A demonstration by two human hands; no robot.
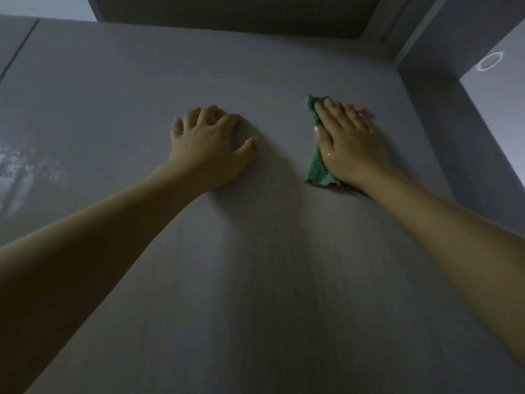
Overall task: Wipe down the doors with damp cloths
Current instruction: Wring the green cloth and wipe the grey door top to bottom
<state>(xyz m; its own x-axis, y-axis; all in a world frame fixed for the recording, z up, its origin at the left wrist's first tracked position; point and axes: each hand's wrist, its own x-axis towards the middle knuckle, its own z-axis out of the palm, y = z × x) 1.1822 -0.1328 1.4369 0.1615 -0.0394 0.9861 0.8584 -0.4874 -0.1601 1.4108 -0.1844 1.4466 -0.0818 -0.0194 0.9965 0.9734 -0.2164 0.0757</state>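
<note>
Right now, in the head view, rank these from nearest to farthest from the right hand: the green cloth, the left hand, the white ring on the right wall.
1. Green cloth: pressed flat under the right hand.
2. Left hand: to its left, on the grey door.
3. White ring: upper right, on the side wall.

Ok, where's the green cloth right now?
In the head view the green cloth is right of centre, pressed flat against the grey door under the right hand, with the left hand beside it on the door.
</note>
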